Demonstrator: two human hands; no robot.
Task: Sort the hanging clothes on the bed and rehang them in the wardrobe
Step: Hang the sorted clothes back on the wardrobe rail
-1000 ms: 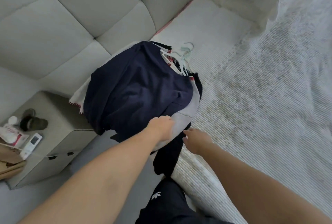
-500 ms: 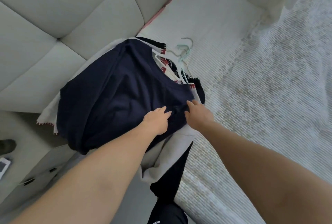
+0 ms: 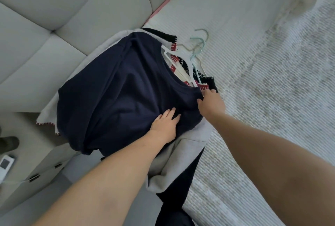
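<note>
Head view: we see a navy shirt [image 3: 123,97] topping the clothes pile at the bed's [image 3: 262,73] left edge. Left hand [image 3: 165,123] lies flat, fingers straight, on it; right hand [image 3: 211,103] pinches its neckline. Hangers [image 3: 194,51] poke out toward the headboard [image 3: 72,8].

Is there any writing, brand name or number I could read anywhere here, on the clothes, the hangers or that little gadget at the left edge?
No text can be read anywhere in this picture.
Small white handheld device with a dark screen on the grey nightstand: any markings are too small and blurred to read.
Navy blue T-shirt on top of the pile: no print or label shows.
Red and white stitched trim on the garments underneath: a pattern, not letters.
</note>
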